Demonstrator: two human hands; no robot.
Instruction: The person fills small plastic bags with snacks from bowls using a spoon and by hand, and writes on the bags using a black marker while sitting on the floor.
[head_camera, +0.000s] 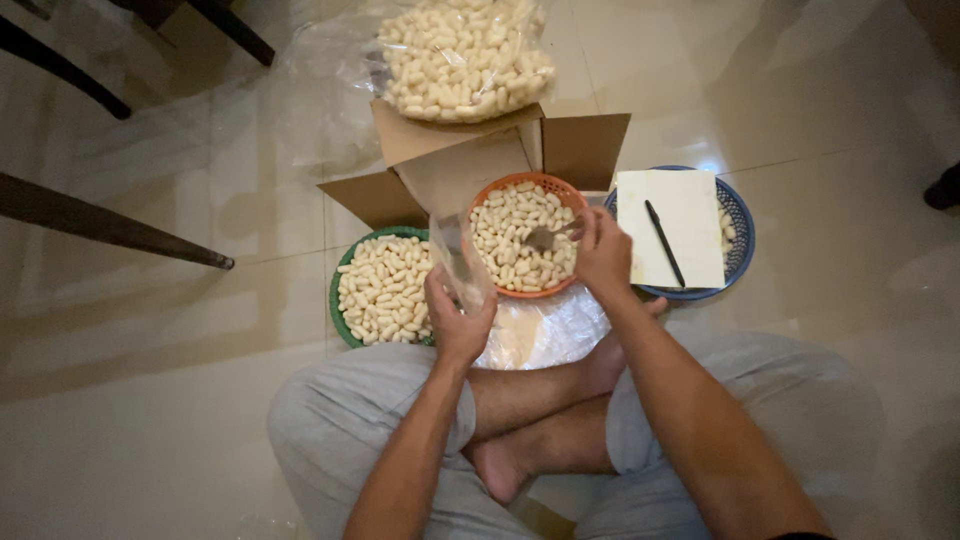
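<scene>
I see the cardboard box (575, 148) behind the orange basket (527, 236) of pale pellets; a big clear sack (462, 52) of them lies beyond. Left of the orange basket sits a green basket (383, 288), right a blue basket (737, 240). My left hand (458, 322) pinches a small clear bag (461, 258) at its rim; my right hand (603, 253), fingers curled, grips a metal spoon (543, 237) over it.
</scene>
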